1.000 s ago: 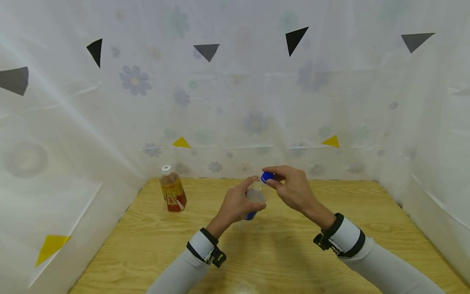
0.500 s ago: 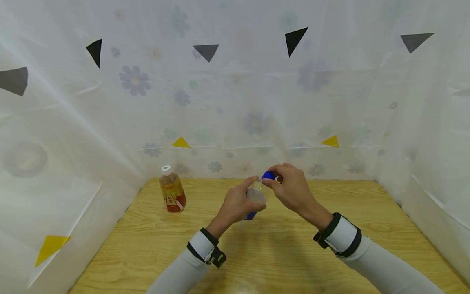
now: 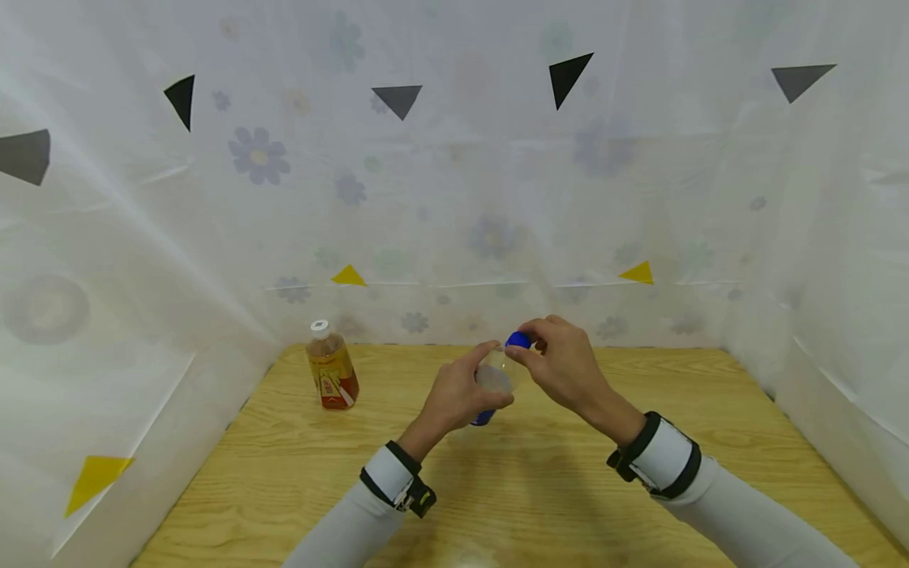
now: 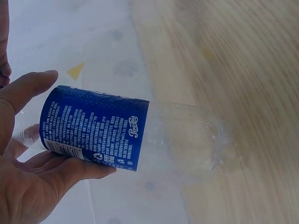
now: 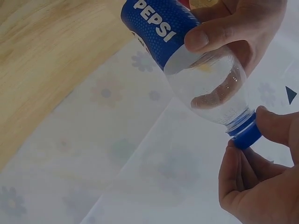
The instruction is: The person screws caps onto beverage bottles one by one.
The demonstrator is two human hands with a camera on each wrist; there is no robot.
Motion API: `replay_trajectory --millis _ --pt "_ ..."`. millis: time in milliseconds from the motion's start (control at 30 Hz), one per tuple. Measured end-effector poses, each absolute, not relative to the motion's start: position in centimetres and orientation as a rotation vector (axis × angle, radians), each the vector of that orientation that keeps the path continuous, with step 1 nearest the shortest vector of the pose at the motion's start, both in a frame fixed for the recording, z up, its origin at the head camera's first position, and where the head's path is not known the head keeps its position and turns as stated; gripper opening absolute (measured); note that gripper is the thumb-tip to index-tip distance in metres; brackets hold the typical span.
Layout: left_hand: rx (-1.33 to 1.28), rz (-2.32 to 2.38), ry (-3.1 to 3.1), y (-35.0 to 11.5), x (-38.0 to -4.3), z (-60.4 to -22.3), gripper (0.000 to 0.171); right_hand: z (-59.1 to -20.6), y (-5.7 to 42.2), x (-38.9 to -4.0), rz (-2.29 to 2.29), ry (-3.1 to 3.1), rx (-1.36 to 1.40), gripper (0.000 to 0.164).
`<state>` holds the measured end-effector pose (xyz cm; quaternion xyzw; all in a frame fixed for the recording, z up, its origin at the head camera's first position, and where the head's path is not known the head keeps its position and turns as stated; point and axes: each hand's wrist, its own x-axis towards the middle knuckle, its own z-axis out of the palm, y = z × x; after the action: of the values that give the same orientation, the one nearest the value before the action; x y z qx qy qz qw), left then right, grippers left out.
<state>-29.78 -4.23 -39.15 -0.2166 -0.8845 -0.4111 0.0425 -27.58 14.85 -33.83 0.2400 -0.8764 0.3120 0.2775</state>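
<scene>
A clear plastic Pepsi bottle [image 4: 93,128] with a blue label is held tilted above the table, its neck toward the right hand. My left hand [image 3: 454,394] grips it round the body, thumb and fingers on opposite sides. No drink shows inside the bottle. At its mouth is a blue cap [image 5: 246,137], pinched between the thumb and fingers of my right hand [image 3: 564,367]. In the right wrist view a blue ring shows on the neck beside the cap; whether the cap is still threaded I cannot tell.
A bottle of reddish-brown drink [image 3: 332,371] with a white cap and yellow label stands at the back left of the wooden table [image 3: 284,489]. A pale flowered sheet [image 3: 454,197] with dark and yellow triangles hangs behind and at both sides.
The right hand's fingers have shifted round the blue cap, and the hand has turned slightly. The left hand and the Pepsi bottle have stayed almost in place.
</scene>
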Motion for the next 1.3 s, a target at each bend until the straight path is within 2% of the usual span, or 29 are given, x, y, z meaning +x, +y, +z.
replay_trajectory --millis 133,300,367,600,1300 --pt "-0.661 -1.241 -2.713 -4.2 -29.8 -39.1 0.079 -33.8 14.8 -27.5 0.854 -2.422 0.613 0.03" --pt "-0.659 -1.232 -2.718 -4.2 -29.9 -39.1 0.08 -33.4 14.7 -27.1 0.841 -2.603 0.578 0.065" --pt "-0.663 -1.237 -2.717 -4.3 -29.8 -39.0 0.08 -33.2 14.7 -27.0 0.838 -2.618 0.602 0.072" --pt "-0.672 -1.249 -2.701 -4.3 -29.8 -39.0 0.078 -32.7 14.4 -26.7 0.825 -2.498 0.741 0.045" --pt "-0.665 -1.253 -2.713 -4.3 -29.7 -39.0 0.08 -33.5 14.6 -26.8 0.817 -2.412 0.724 0.036"
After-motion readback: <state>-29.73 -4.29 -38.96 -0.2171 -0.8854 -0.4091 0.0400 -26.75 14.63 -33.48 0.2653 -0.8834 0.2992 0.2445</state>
